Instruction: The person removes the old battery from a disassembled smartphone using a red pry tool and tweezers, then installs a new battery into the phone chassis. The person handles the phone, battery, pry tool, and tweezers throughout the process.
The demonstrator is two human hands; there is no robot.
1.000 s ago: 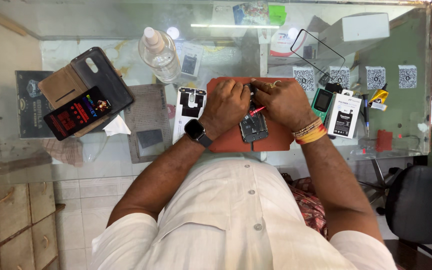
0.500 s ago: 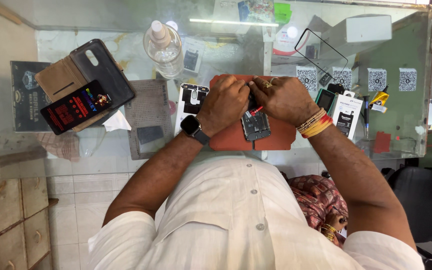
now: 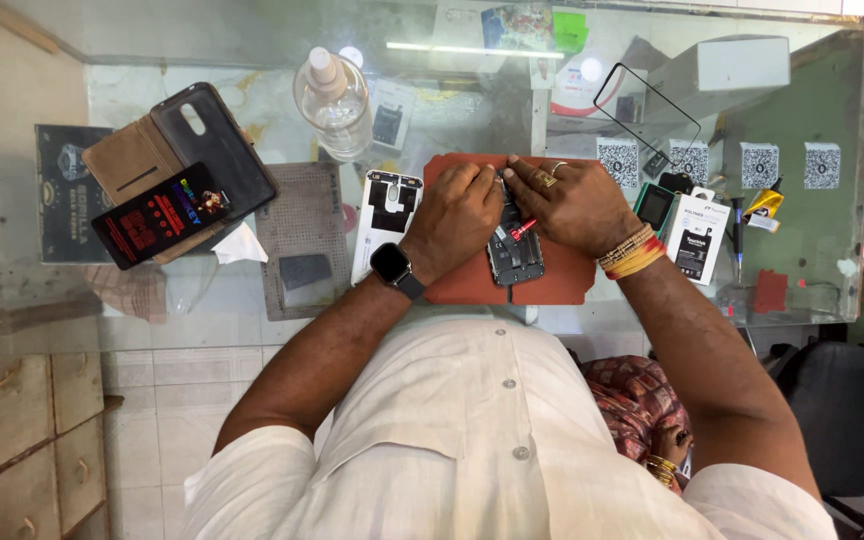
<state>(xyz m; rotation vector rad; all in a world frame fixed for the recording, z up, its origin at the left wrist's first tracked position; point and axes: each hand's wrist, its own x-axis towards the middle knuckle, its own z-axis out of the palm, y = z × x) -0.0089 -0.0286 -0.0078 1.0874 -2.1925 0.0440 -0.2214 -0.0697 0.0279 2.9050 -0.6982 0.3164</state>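
An opened phone (image 3: 515, 256) with its insides showing lies on a red-brown work mat (image 3: 562, 285) on the glass table. My left hand (image 3: 460, 215), with a black watch on the wrist, presses down on the phone's upper left part and holds it steady. My right hand (image 3: 574, 205), with a ring and orange-yellow bangles, lies over the upper right part. It grips a small red-handled tool (image 3: 523, 229) whose tip points into the phone. My fingers hide the phone's top end.
A white phone back cover (image 3: 389, 213) lies left of the mat, beside a grey perforated pad (image 3: 302, 215). Further left is a brown wallet case with a dark phone (image 3: 177, 175). A clear bottle (image 3: 334, 95) stands behind. A white-and-black box (image 3: 698, 238), small tools and a thin black frame (image 3: 647, 105) lie to the right.
Both hands stay on the opened phone, and the fingers have shifted only slightly at its top end. The view itself has moved a little.
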